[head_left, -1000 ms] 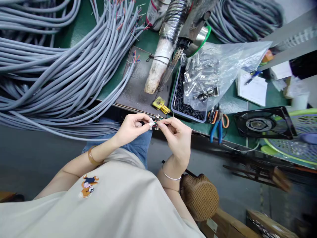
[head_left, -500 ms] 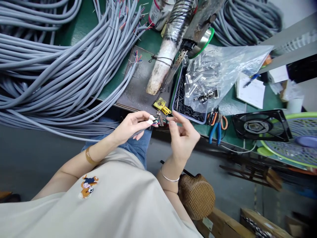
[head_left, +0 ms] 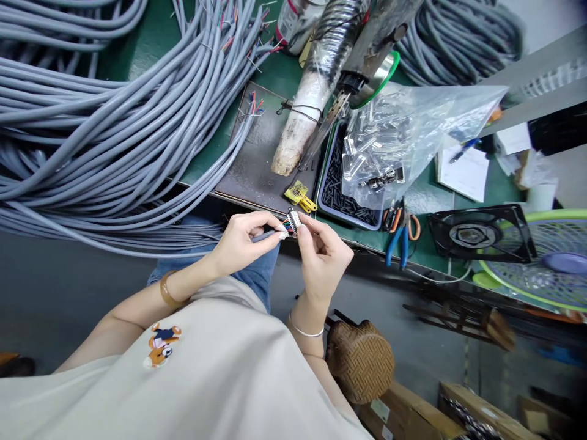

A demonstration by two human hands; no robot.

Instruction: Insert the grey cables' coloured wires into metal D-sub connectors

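Observation:
My left hand [head_left: 248,239] pinches the end of a grey cable [head_left: 262,236], from which thin coloured wires [head_left: 287,225] fan out. Those wires run to a small metal cable connector [head_left: 293,219] at the table's edge. Thumb and fingers of my right hand [head_left: 322,247] are closed on the connector from the right. Just beyond it, a yellow tag-like piece [head_left: 300,195] lies on a dark board [head_left: 257,160]. Where each wire meets the connector is too small to make out.
Bundles of grey cable [head_left: 114,122] cover the left. A wrapped rod [head_left: 298,125] points down over the board. Rightward are a bin of black pieces [head_left: 337,189], a plastic bag of metal shells [head_left: 380,140], blue-handled pliers [head_left: 398,241], a black fan [head_left: 481,233] and a stool [head_left: 360,360].
My right hand has moved left and closed on the connector, having been apart from it before. My left hand stays on the cable; the connector has shifted slightly left.

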